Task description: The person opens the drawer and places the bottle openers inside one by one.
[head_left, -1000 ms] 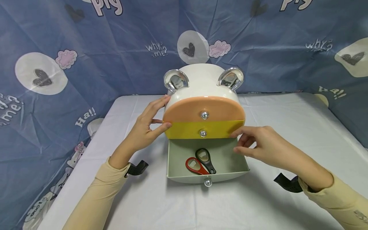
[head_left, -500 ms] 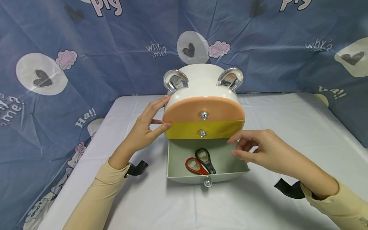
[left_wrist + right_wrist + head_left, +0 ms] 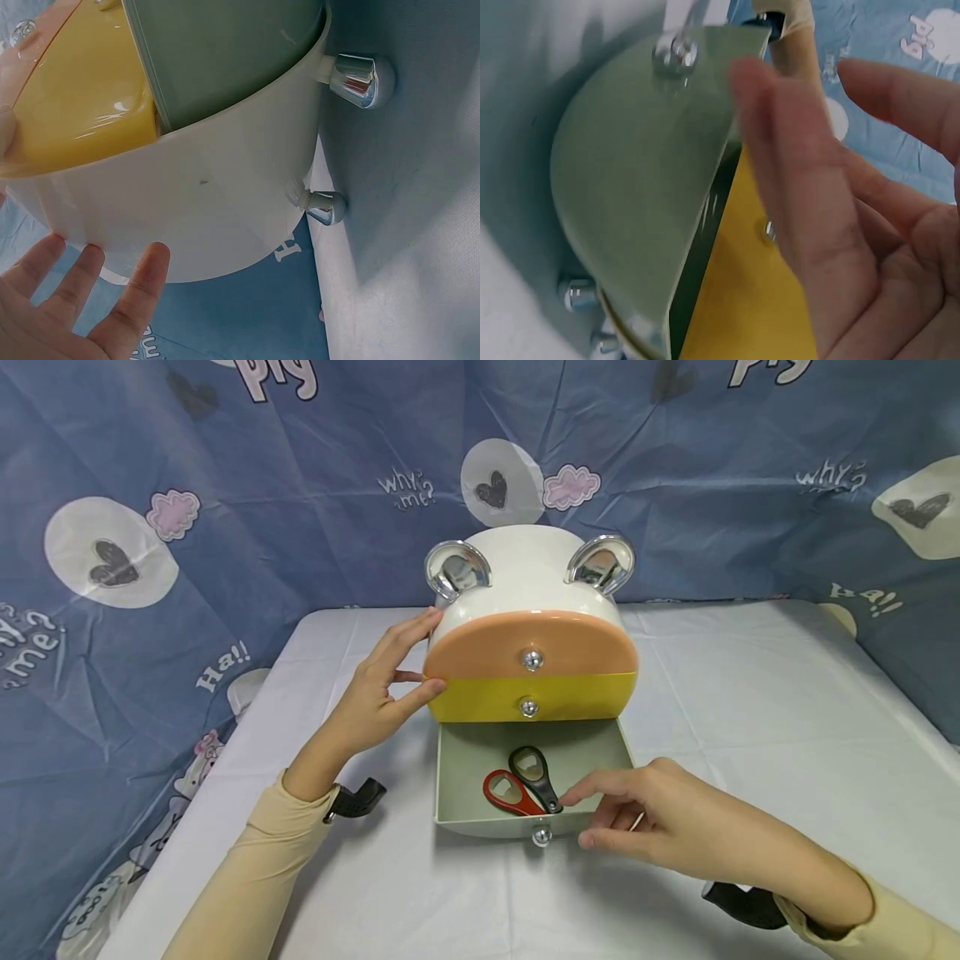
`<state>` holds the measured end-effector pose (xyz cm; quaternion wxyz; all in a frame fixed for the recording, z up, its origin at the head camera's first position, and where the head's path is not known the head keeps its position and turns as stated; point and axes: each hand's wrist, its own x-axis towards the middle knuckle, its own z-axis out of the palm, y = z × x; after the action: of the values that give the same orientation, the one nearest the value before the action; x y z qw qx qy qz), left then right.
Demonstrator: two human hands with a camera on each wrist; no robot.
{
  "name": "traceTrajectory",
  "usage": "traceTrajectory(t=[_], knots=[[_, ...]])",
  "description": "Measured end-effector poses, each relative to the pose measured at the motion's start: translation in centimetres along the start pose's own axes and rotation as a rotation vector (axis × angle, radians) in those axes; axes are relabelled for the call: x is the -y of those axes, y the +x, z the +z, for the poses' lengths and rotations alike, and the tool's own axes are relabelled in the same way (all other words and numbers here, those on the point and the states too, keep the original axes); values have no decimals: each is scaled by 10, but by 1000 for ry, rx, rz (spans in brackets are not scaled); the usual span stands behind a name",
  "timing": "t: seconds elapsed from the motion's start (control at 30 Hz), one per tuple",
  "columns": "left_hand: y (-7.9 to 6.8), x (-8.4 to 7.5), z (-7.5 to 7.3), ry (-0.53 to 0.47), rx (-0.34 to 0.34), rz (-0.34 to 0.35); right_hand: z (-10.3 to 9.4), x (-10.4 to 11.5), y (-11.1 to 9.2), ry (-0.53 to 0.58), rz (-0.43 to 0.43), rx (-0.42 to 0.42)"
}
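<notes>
A white drawer box [image 3: 525, 560] with shiny silver ears stands on the table. Its pale green bottom drawer [image 3: 465, 777] is pulled out. Inside lie two teardrop-shaped tools with ring heads, one red [image 3: 504, 792] and one black [image 3: 529, 765], which look like bottle openers. My left hand [image 3: 375, 697] rests at the box's left side, thumb at the yellow drawer's [image 3: 480, 697] edge, other fingers extended along the white wall. My right hand [image 3: 660, 818] is over the drawer's front right corner. Its index fingertip is beside the black tool's end, its thumb is lower, and it holds nothing.
The upper orange drawer [image 3: 480, 647] and the yellow one are closed, each with a round silver knob. Another knob [image 3: 542, 836] sits on the green drawer's front. Silver feet [image 3: 360, 79] carry the box. A blue printed cloth [image 3: 300, 485] hangs behind the white-covered table [image 3: 420, 902].
My right hand has come away from the yellow drawer's right edge and moved down and toward me, to the green drawer's front rim. The left hand has stayed in place.
</notes>
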<state>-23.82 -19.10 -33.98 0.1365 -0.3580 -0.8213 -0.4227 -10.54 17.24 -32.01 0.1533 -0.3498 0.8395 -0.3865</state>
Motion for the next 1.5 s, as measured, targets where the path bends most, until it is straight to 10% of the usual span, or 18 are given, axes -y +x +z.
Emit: traceTrajectory(t=[0.67,1.5], knots=[[0,1,0,9,0,2,36,-6,14,87,81,175],[-1,3,1,-2,-15,-10,51,-23,13,70,28,49]])
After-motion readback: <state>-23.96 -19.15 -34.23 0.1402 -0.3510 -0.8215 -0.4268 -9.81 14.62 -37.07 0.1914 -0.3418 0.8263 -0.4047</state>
